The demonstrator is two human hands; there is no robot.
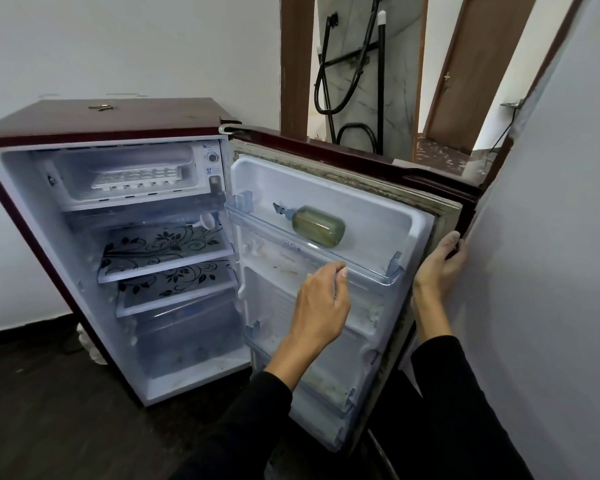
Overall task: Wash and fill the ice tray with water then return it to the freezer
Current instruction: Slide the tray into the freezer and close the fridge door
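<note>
Fridge [125, 129] door [326, 188] open. Our right hand [440, 261] grips the door's outer edge, fingers curled round it. Our left hand [321, 299] hangs loosely curled, holding nothing, in front of the door shelf [371, 271]. Tray [137, 178] sits in the freezer [84, 199], up and well left of both hands. Bottle [317, 226] lies just above the left hand.

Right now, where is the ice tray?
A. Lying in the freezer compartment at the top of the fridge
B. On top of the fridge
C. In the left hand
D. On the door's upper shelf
A: the white ice tray lies inside the freezer compartment at the top of the open fridge, while the left hand hangs empty before the door shelves and the right hand grips the door's edge.
</note>
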